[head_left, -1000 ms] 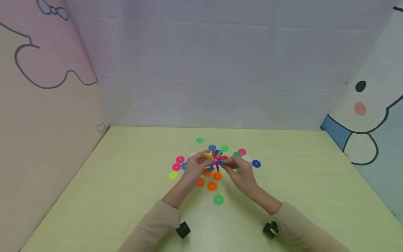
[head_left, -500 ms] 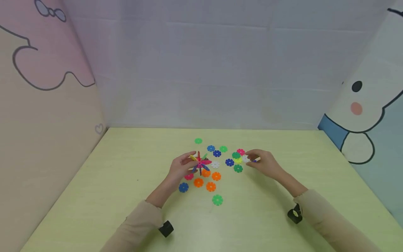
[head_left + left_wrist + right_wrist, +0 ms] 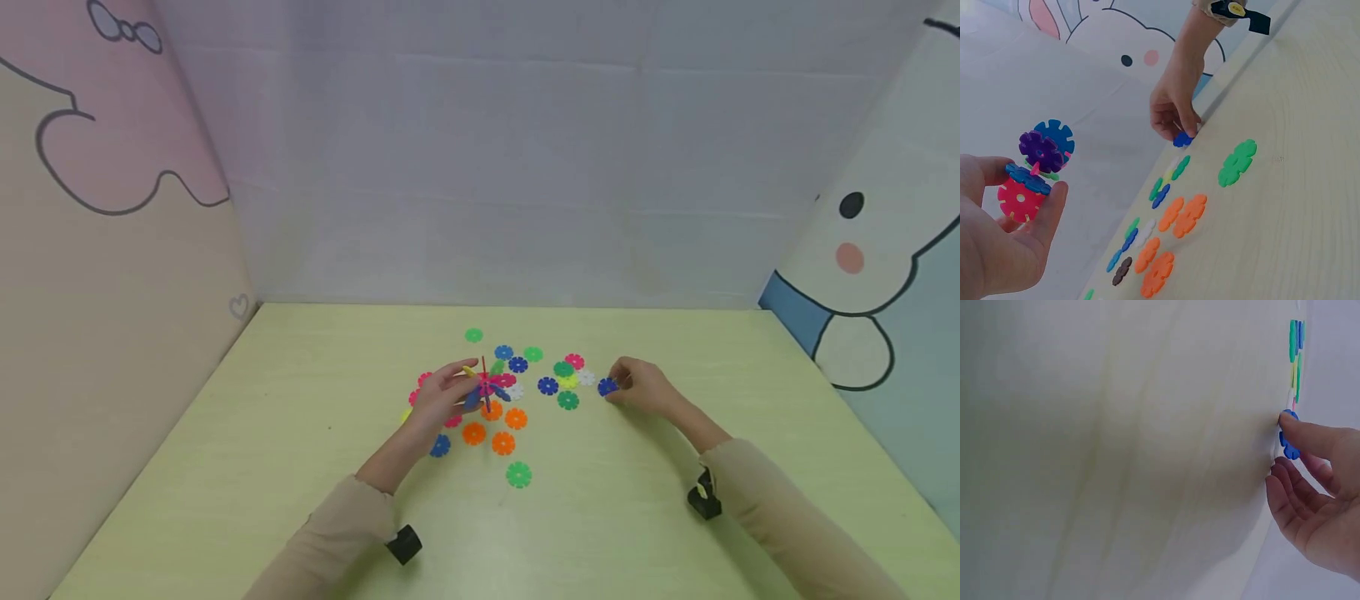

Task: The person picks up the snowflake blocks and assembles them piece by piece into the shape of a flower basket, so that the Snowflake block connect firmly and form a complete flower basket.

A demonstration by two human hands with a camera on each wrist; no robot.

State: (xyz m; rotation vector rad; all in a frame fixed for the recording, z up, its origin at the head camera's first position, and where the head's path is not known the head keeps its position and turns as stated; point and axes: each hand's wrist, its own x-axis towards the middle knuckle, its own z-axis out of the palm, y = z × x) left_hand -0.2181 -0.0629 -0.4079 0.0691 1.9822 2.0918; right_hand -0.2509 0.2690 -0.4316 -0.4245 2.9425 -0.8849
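My left hand [image 3: 437, 400] holds up a cluster of notched plastic flower discs [image 3: 486, 384] slotted together around a pink one. In the left wrist view, thumb and fingers pinch a blue disc and a pink disc of the cluster [image 3: 1041, 153], with purple and blue discs standing out on its far side. Over on the right, my right hand [image 3: 648, 388] pinches a dark blue flower disc [image 3: 607, 387] between thumb and fingers, low at the tabletop. The right wrist view shows the thumb on this blue disc [image 3: 1291, 447].
Loose flower discs lie flat between the hands: several orange ones [image 3: 503, 443], a light green one [image 3: 518, 475] nearest me, dark green [image 3: 567, 401], yellow [image 3: 567, 381], white [image 3: 587, 378] and blue [image 3: 547, 386]. A pale wall [image 3: 480, 167] rises behind the table [image 3: 300, 500].
My right hand has left the cluster, moved right and taken hold of the dark blue disc. My left hand has drawn a little left with the cluster, which is turned slightly.
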